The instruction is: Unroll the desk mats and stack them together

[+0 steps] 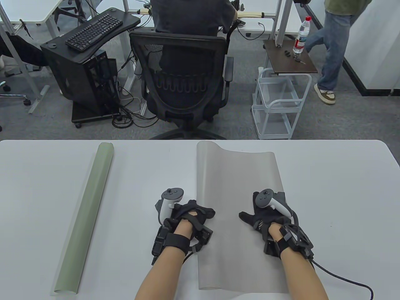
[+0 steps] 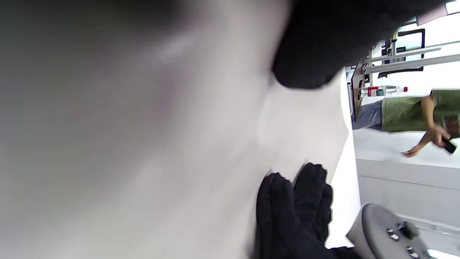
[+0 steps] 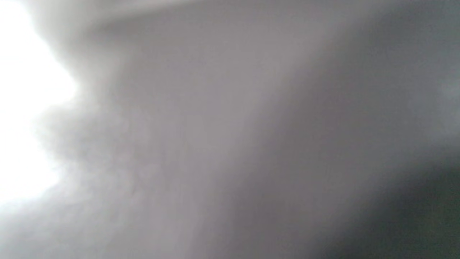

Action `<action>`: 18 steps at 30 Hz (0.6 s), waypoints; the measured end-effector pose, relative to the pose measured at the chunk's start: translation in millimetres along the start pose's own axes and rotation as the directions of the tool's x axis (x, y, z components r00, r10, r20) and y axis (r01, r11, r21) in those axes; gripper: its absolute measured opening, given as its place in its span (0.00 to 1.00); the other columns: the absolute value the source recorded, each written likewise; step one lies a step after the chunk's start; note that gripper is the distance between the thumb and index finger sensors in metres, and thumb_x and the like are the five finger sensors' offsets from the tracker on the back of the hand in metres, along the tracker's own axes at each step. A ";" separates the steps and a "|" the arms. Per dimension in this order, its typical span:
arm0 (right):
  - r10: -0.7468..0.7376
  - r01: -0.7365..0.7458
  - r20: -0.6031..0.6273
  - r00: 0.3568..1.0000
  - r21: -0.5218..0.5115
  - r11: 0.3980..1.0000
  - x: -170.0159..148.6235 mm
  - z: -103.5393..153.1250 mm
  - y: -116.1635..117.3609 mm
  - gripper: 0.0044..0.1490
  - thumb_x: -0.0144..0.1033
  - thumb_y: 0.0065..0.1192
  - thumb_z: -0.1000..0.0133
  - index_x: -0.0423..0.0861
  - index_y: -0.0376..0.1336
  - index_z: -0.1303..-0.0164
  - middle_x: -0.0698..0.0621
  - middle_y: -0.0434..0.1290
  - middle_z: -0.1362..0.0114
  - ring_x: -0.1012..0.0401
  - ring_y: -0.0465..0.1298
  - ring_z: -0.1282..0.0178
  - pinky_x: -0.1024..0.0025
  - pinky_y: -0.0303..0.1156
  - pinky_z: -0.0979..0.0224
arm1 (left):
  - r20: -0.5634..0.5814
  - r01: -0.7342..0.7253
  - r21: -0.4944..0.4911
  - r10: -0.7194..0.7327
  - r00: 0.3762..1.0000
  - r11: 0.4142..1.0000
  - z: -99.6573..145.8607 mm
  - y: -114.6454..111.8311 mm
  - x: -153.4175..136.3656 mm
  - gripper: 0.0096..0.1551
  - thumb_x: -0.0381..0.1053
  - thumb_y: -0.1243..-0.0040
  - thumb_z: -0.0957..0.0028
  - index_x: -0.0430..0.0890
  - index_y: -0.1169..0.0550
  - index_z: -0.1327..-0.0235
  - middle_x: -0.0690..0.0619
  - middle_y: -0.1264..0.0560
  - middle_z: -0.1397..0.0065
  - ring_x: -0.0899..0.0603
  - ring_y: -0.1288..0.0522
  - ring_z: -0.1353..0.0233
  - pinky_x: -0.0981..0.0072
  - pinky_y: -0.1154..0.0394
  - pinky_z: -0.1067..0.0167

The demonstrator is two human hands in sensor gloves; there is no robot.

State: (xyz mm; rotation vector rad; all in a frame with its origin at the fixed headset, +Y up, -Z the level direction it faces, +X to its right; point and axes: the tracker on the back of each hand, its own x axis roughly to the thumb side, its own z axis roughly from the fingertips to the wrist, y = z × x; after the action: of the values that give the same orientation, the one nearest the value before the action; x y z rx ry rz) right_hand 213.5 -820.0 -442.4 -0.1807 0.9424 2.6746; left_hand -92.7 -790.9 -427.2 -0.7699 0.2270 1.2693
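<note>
A grey desk mat [image 1: 234,175] lies unrolled on the white table [image 1: 337,187], its far edge curling up a little. My left hand [image 1: 190,215] rests on the mat's left edge and my right hand [image 1: 265,215] presses flat on its right part. A pale green desk mat [image 1: 86,218] lies rolled up as a long tube at the left of the table. In the left wrist view the grey mat [image 2: 161,144] fills the frame, with my right hand's fingers [image 2: 298,208] resting flat on it. The right wrist view shows only a blur of grey mat [image 3: 230,144].
Beyond the table's far edge stand an office chair [image 1: 184,81] with a seated person, a white wire cart [image 1: 278,103] and a small side table with a water bottle [image 1: 301,34]. Another person stands at the far right.
</note>
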 end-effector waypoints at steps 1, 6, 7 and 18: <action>0.001 -0.001 -0.001 1.000 0.001 1.000 0.1 0.1 0.0 0.60 0.81 0.34 0.56 0.64 0.11 0.37 0.58 0.04 0.31 0.53 0.07 0.32 0.46 0.10 0.35 | 0.003 0.013 0.002 -0.013 1.000 1.000 1.2 -0.1 2.7 0.44 0.55 0.25 0.54 0.46 0.42 0.37 0.54 0.30 0.36 0.45 0.17 0.42 0.59 0.16 0.46; 0.006 -0.006 -0.004 1.000 0.002 1.000 0.5 0.5 -0.2 0.60 0.81 0.34 0.56 0.64 0.11 0.38 0.58 0.04 0.31 0.53 0.07 0.32 0.46 0.10 0.35 | 0.061 0.057 -0.075 -0.052 0.997 0.996 0.9 -11.9 17.5 0.26 0.52 0.28 0.52 0.53 0.34 0.48 0.45 0.33 0.26 0.33 0.19 0.33 0.47 0.18 0.39; 0.008 -0.008 -0.005 1.000 0.002 1.000 0.7 0.4 -0.1 0.60 0.81 0.34 0.56 0.64 0.11 0.38 0.58 0.04 0.31 0.53 0.07 0.32 0.46 0.10 0.35 | 0.082 0.068 -0.089 -0.061 0.995 0.994 0.5 -13.6 18.9 0.27 0.51 0.29 0.52 0.52 0.35 0.48 0.46 0.32 0.26 0.35 0.17 0.34 0.48 0.17 0.39; 0.003 -0.003 -0.010 1.000 0.002 1.000 1.1 0.0 -0.2 0.60 0.80 0.34 0.57 0.65 0.11 0.38 0.59 0.04 0.31 0.53 0.07 0.32 0.46 0.10 0.35 | 0.111 -0.030 -0.111 0.043 0.993 0.993 5.9 3.6 11.3 0.54 0.43 0.36 0.49 0.47 0.62 0.31 0.44 0.39 0.25 0.38 0.22 0.34 0.38 0.26 0.36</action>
State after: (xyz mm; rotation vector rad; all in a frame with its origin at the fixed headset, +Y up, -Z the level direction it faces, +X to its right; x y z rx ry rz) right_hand 212.5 -819.6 -442.7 -0.1928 0.9494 2.6772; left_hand -94.0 -778.2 -430.5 -0.7874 0.0803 1.3642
